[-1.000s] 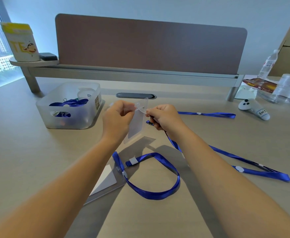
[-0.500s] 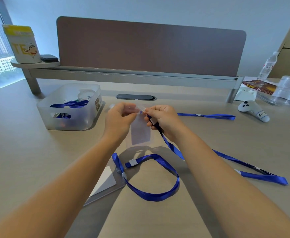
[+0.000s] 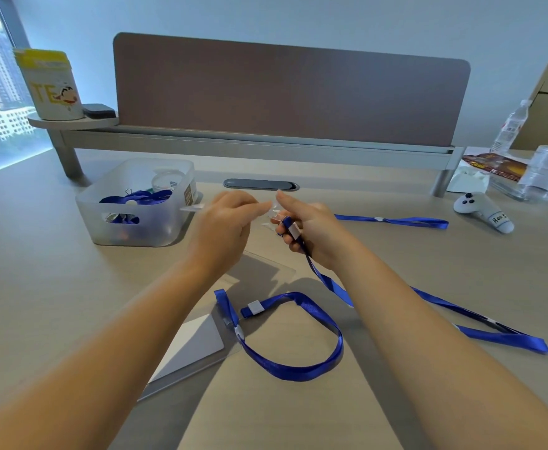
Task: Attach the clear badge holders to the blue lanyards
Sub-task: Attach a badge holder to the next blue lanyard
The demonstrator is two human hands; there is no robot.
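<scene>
Near desk edge: finished lanyard (image 3: 293, 358) with holder (image 3: 188, 349). Mid-desk, above it: left hand (image 3: 220, 225) pinching clear badge holder (image 3: 267, 227); right hand (image 3: 311, 228) curled round blue lanyard (image 3: 326, 280) clip. Risk judged: slick plastic slipping, clip missing slot. Beyond, left: bin (image 3: 136, 219).

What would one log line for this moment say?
left hand: holds clear badge holder | right hand: grips blue lanyard clip end | attaching: not yet visibly joined
</scene>
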